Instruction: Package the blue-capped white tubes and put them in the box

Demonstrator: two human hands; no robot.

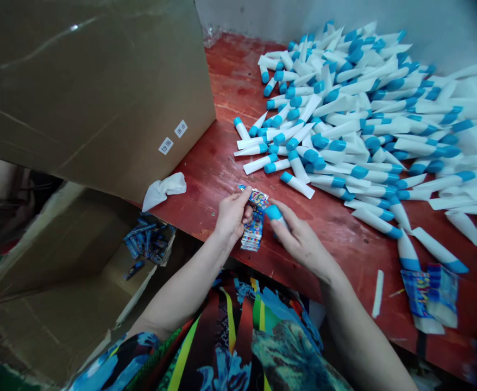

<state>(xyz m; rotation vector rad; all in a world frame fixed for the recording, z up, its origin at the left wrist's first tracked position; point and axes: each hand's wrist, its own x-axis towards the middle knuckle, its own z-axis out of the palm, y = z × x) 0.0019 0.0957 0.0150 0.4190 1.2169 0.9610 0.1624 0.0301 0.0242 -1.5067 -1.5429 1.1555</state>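
— At the near edge of the red wooden table (222, 163), what have your hands got?

— My left hand (232, 214) is pinched narrow on a strip of bright printed packets (255, 228), which hangs down at about 12 o'clock. My right hand (299, 244) is curled closely around a white tube with a blue cap (274, 213).

— How do you hold them well?

— I grip the strip near its top so the lower packets hang flat, and I keep a firm hold on the tube. My hands stay close together and low over the wood, clear of the heap of capped tubes (364, 119) at 1 o'clock.

— What else lies near you?

— At 10 o'clock, a cardboard carton (71, 255) holds blue packets (146, 241). At 11 o'clock there's a crumpled white cloth (163, 190), and at 3 o'clock a loose bunch of printed packets (428, 293) lies on the wood.

— What can't you make out?

— My fingers hide part of the tube and the top of the strip. The print on the packets is too small to read, and a big cardboard box (87, 92) blocks the table's far left corner.
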